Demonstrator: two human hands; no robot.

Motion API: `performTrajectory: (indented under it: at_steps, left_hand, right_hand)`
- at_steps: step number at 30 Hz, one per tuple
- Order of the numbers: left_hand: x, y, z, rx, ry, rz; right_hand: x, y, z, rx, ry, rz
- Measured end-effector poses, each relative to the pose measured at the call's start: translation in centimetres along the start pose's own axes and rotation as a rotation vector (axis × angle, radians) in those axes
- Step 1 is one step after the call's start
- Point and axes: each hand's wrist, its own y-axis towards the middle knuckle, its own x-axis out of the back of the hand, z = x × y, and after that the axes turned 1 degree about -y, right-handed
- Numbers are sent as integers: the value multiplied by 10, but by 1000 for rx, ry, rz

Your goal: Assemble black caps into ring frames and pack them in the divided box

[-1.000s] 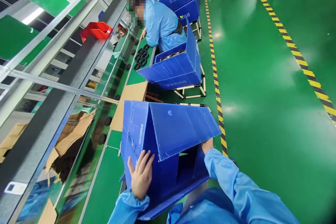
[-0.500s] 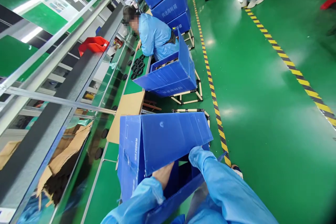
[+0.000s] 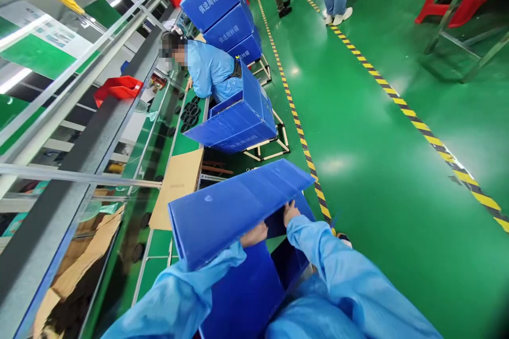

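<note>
A blue corrugated plastic box [image 3: 246, 288] is tilted in front of my body, its large flap [image 3: 238, 206] slanting across the top. My left hand [image 3: 255, 234] is closed at the lower edge of this flap, with its fingertips partly hidden beneath. To its right, my right hand [image 3: 291, 213] grips the flap's edge near the right end, fingers bent over the rim. Below the hands the dark inside of the box [image 3: 292, 262] shows in part. Light blue sleeves cover both my forearms.
A cardboard sheet [image 3: 178, 188] lies on the bench at the left, beside a conveyor with black rings. Ahead, another open blue box [image 3: 246, 130] rests on a pipe stand [image 3: 274, 148], near a co-worker [image 3: 214, 69]. Striped tape [image 3: 298, 127] marks the green floor.
The box has tipped and its flap has swung, so the printed end panel no longer shows. My right hand has come out of its sleeve's cover. The view has shifted rightward.
</note>
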Motion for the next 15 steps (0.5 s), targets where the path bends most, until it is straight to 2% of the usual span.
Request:
performTrajectory:
  at_steps: [3, 5, 9, 12, 15]
  left_hand:
    - [44, 8, -13, -243, 26, 102]
    - [83, 13, -29, -350, 60, 66]
    - [186, 12, -72, -473, 123, -149]
    - [263, 11, -114, -652, 33, -421]
    - [313, 23, -164, -882, -186, -566]
  right_hand:
    - [23, -11, -20, -63, 21, -59]
    - [47, -17, -38, -66, 42, -116]
    - [111, -34, -88, -119, 90, -238]
    - [163, -59, -142, -211, 134, -326]
    - [210, -108, -203, -302, 208, -445]
